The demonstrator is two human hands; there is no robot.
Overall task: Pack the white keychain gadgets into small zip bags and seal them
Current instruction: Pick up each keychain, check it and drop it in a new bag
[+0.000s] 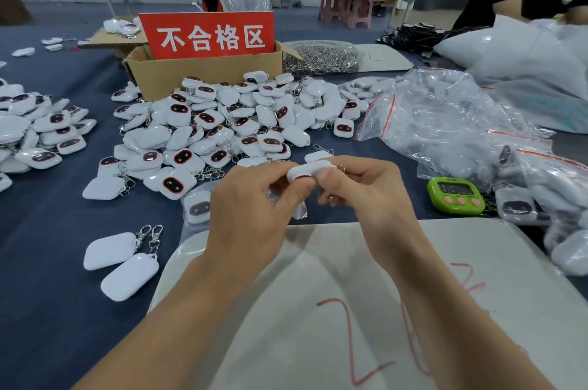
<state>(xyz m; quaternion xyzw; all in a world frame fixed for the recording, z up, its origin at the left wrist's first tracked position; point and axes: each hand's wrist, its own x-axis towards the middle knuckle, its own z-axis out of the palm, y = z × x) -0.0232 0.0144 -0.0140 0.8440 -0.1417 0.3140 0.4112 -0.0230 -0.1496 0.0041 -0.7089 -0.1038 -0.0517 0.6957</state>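
Holding a white keychain gadget [307,170] pinched in the curled right hand [366,195] at near centre, beside the crumpled small zip bag [300,210] the left hand [251,208] grips, risks its ring snagging the bag's mouth.

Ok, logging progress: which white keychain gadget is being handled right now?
The keychain gadget pinched between the left hand and right hand, lifted off the table; every other one lies on the blue tablecloth, loose or bagged.

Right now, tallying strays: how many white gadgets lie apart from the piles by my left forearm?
2. The farther gadget lies on the blue cloth left of the white sheet; the nearer gadget lies right beside it. None looks hidden.
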